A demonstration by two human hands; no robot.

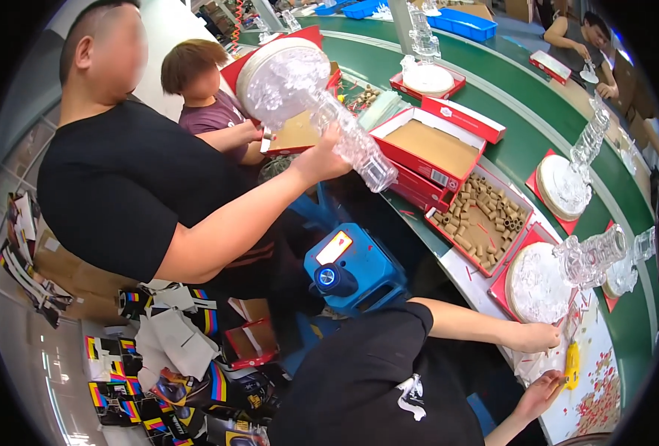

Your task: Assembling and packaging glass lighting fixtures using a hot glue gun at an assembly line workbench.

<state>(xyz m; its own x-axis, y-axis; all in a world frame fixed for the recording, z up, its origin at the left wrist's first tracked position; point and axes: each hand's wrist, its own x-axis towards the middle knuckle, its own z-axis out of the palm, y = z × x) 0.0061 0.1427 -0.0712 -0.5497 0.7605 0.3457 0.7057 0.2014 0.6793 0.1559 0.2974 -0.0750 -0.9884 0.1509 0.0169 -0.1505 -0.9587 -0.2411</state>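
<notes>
Yellow tool (572,363) against right hand (539,394), left hand (536,338) curled nearby, both grips unclear

Green belt (512,160): curves across the upper right, carrying shallow red trays spaced apart, with round white bases and clear, bottle-shaped pieces on them.
White tabletop (565,412): runs along the belt's inner edge, strewn with small red scraps (605,383), thickest at the lower right.
Red tube box (444,233): sits along that inner edge, short brown tubes loose inside.
Red box stack (428,146): stands just beside the tube box, its top one open.
</notes>
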